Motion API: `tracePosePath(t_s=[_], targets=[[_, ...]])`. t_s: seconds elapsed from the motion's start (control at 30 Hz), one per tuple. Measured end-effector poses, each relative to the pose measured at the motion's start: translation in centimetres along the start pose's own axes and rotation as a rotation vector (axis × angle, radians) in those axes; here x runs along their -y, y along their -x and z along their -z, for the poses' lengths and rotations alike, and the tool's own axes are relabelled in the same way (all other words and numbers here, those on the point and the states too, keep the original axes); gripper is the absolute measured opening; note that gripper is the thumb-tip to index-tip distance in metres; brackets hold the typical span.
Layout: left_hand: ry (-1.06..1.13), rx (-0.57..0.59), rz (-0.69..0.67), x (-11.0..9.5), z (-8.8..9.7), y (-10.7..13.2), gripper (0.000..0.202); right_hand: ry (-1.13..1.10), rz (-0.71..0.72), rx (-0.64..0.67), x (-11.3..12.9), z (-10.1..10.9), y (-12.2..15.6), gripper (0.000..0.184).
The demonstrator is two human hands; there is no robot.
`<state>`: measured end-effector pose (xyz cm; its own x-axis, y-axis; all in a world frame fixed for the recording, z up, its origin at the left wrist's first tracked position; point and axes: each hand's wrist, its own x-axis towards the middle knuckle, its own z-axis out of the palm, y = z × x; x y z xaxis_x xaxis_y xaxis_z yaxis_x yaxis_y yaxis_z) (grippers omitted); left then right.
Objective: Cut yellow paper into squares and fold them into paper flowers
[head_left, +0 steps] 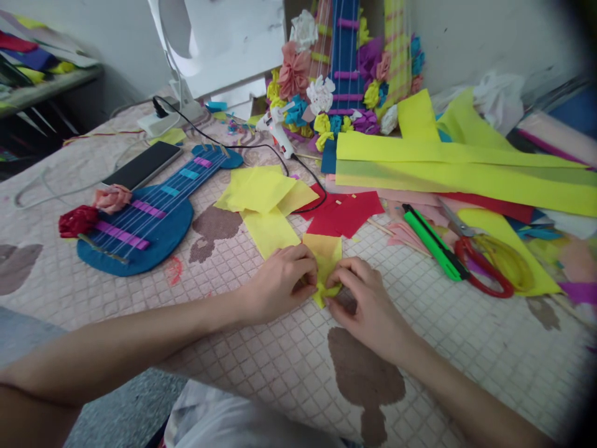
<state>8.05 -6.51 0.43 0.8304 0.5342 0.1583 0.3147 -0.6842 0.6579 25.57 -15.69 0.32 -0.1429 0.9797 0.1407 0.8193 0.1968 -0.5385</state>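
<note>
My left hand (282, 280) and my right hand (366, 302) meet over a small piece of yellow paper (326, 255) on the quilted cover. Both hands pinch its lower part with fingers curled, and the paper is partly folded between them. Behind it lie loose yellow paper squares (263, 193) and red paper squares (345, 211).
A blue felt guitar (149, 214) with paper roses lies at the left, a phone (142, 165) beside it. A glue gun (280, 134) stands behind. Long yellow strips (457, 165), a green utility knife (433, 242) and red scissors (485, 264) lie at the right. A flower-covered blue craft (342, 81) stands at the back.
</note>
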Motion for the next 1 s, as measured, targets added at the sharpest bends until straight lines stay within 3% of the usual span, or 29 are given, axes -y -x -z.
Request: tracePosePath(t_s=[0.23,0.47,0.8,1.0], targets=[[-0.006,0.009,-0.003,0.0,0.0,0.0,0.005,-0.006,0.022,0.047,0.1,0.6,0.1,0.020],[-0.013,0.002,-0.009,0.0,0.0,0.0,0.004,0.001,-0.028,0.067,0.4,0.6,0.1,0.002],[0.058,0.006,-0.009,0.3,0.2,-0.2,0.008,0.076,-0.013,-0.016,0.3,-0.6,0.0,0.019],[0.073,-0.090,-0.013,-0.4,0.4,0.0,0.011,0.075,-0.019,-0.025,0.4,-0.6,0.0,0.018]])
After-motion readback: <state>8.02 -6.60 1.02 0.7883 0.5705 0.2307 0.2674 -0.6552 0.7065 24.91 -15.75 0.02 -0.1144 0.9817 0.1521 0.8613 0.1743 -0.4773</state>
